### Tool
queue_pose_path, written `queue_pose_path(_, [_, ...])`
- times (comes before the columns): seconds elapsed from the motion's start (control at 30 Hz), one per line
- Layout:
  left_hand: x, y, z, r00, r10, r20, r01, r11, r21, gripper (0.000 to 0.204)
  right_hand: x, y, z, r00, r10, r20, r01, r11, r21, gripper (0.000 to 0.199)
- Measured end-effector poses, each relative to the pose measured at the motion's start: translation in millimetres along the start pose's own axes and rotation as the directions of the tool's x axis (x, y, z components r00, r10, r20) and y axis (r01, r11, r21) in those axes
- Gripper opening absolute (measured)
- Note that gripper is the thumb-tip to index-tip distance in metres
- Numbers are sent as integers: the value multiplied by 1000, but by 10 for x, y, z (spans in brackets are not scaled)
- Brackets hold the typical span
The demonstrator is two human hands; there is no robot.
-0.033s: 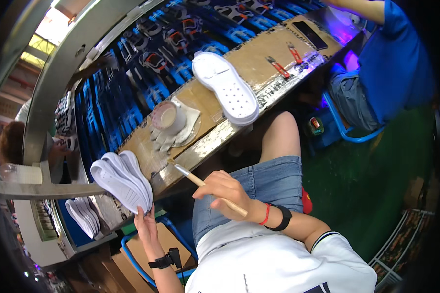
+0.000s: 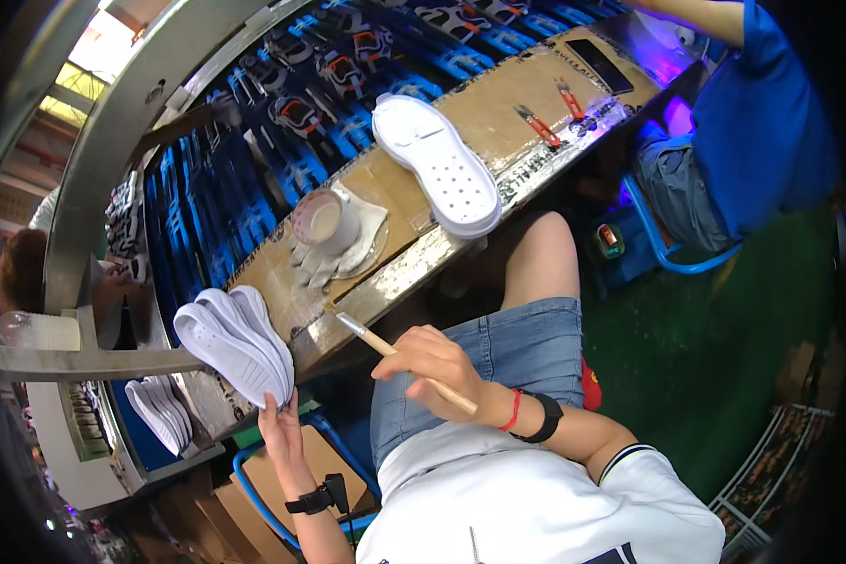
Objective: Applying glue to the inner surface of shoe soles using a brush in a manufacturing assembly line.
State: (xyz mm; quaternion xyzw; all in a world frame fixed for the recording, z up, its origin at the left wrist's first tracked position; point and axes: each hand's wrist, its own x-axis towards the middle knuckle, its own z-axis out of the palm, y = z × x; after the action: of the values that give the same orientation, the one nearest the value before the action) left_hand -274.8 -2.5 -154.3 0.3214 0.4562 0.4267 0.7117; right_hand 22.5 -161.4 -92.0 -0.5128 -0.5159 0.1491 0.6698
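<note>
My left hand (image 2: 280, 434) grips a fanned stack of white foam shoe soles (image 2: 233, 340) beside the bench; my right hand (image 2: 430, 368) pinches a wooden-handled brush (image 2: 399, 356). Gluing seems underway; next, dipping into the glue cup (image 2: 323, 221).

Co-worker in blue (image 2: 761, 132) — head cut off by the edge.

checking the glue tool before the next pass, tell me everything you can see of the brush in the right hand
The brush is a slim stick with a pale wooden-looking handle and a short whitish tip. The right hand grips it around the middle to rear of the handle, with the end poking out past the wrist. It lies slanted, the tip pointing up and left toward the edge of the workbench, near it; whether it touches cannot be told.
</note>
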Motion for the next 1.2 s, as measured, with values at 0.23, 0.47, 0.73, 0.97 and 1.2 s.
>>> queue_pose_path(0.23, [91,-9,-187,999,10,30,-9,1000,-28,45,12,59,81,1000,-1,31,0,1000,26,31])
queue_pose_path(0.47, [122,-2,-133,997,-5,81,8,999,-32,48,-9,-26,24,996,-47,-75,47,999,-6,30])
queue_pose_path(0.73, [40,40,55,994,-31,107,28,999,21,50,-67,-96,-53,992,-53,-112,55,998,23,34])
queue_pose_path(0.97, [94,20,16,995,-21,100,18,999,33,53,-60,-170,-117,983,-68,-169,72,997,17,30])
queue_pose_path(1.2, [116,6,-49,993,-23,115,22,1000,16,53,-81,-136,-109,989,-84,-122,87,996,21,33])
